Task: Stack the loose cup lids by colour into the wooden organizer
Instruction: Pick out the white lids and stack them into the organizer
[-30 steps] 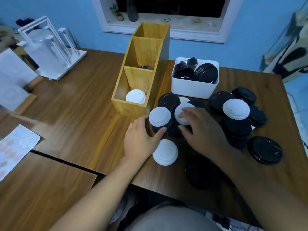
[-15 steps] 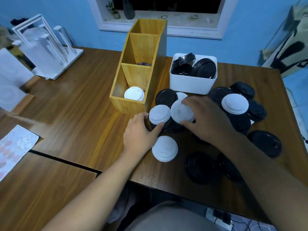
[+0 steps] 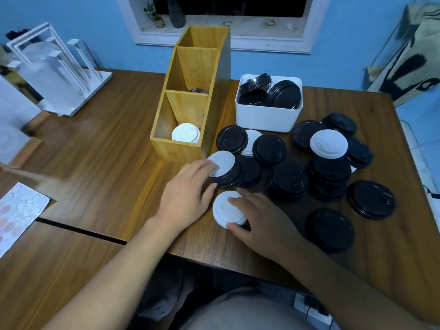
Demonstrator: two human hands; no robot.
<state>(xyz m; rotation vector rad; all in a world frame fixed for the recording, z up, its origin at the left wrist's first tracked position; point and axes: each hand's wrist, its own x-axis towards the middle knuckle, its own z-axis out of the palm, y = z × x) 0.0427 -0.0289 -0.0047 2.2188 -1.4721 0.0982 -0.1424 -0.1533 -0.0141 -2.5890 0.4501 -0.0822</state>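
Both hands [image 3: 188, 194] on white lids [image 3: 226, 211]

Organizer [image 3: 188, 148] top: open; the near compartment holds white lids [image 3: 186, 133] low down, with room above.
Table [image 3: 100, 148] at 9 o'clock of the organizer: bare wood, clear passage.
Table at 3 o'clock: black lids [image 3: 289, 179] crowd it.
White tub [image 3: 266, 116] at 2 o'clock: blocks the organizer's far right side.
White rack [image 3: 57, 75] at 10 o'clock: well apart.

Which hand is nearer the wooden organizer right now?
Left. The left hand sits just below the wooden organizer; the right hand is further back, on a white lid.
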